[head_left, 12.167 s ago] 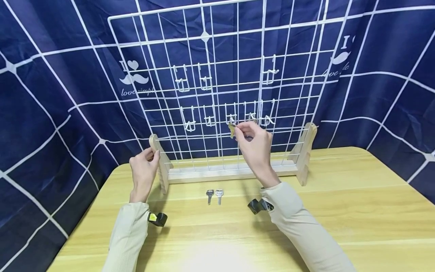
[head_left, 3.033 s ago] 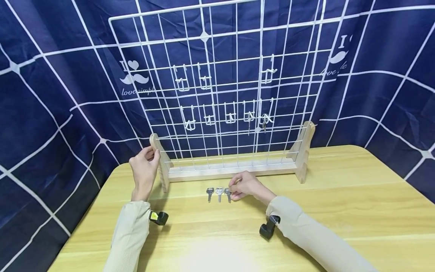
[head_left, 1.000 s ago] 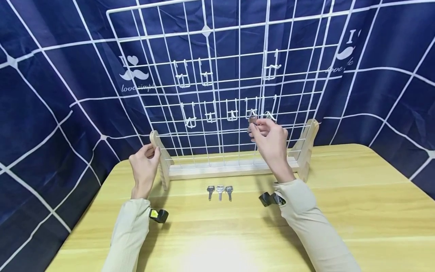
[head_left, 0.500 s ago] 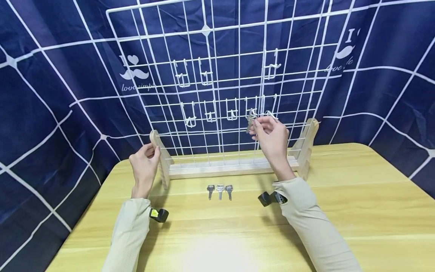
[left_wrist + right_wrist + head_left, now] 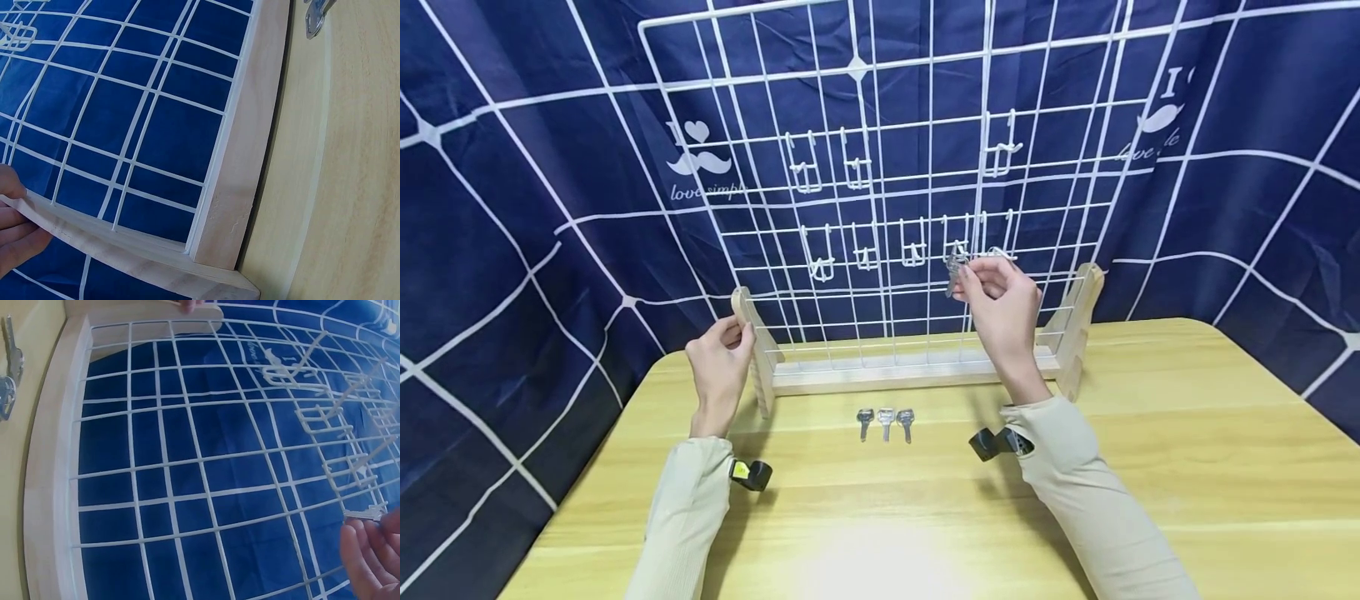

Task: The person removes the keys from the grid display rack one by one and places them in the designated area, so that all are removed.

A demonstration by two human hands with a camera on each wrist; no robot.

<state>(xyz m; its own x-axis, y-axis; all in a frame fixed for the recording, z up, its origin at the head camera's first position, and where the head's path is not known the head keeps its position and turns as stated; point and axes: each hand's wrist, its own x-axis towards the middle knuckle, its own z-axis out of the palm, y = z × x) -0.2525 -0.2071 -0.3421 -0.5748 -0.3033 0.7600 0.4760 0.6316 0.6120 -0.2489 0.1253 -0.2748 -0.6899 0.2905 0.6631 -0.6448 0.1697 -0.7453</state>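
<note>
Metal key (image 5: 953, 273) pinched in your right hand (image 5: 1006, 312), up at the hook (image 5: 956, 244), can't tell if touching; your left hand (image 5: 720, 367) grips the post (image 5: 763, 367), probably steadying the rack (image 5: 865, 381). Three keys (image 5: 886, 415) lie below, between your hands, likely for easy reach.

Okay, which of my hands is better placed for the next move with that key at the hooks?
The right hand, most likely: it pinches the key right by a lower-row hook. The left hand grips the wooden upright, well away from that hook, so steadying seems its better role.
</note>
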